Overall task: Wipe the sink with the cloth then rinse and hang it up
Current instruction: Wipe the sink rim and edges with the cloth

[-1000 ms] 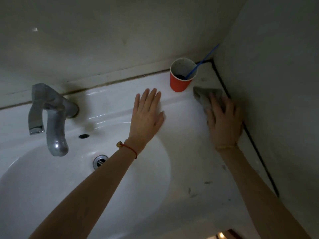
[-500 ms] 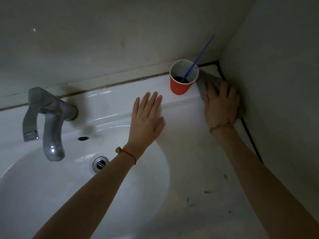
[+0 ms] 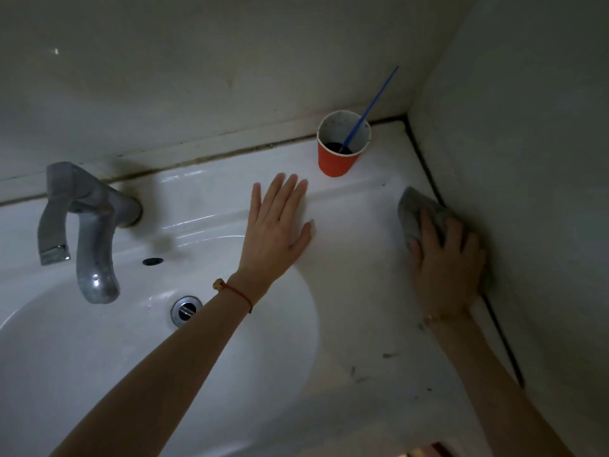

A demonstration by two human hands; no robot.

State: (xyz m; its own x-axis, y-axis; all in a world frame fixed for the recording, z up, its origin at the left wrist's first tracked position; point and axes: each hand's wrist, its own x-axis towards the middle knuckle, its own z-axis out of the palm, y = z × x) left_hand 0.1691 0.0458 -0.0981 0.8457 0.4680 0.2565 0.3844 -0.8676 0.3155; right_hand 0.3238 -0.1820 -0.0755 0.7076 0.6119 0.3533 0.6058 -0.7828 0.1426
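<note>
A white sink (image 3: 211, 374) fills the lower left, with a drain (image 3: 185, 310) in its bowl. On the flat right ledge of the sink lies a grey cloth (image 3: 412, 212), close against the right wall. My right hand (image 3: 445, 268) presses flat on the cloth with straight fingers and covers most of it. My left hand (image 3: 280, 225) rests flat and open on the sink's rim behind the bowl, holding nothing.
A metal tap (image 3: 89, 232) stands at the back left over the bowl. A red paper cup (image 3: 339, 156) with a blue stick (image 3: 372, 107) in it stands on the back ledge near the corner. Walls close off the back and the right side. Dark smudges mark the right ledge.
My right hand has slid the cloth back toward me along the right wall, away from the corner beside the cup. My left hand has stayed in place.
</note>
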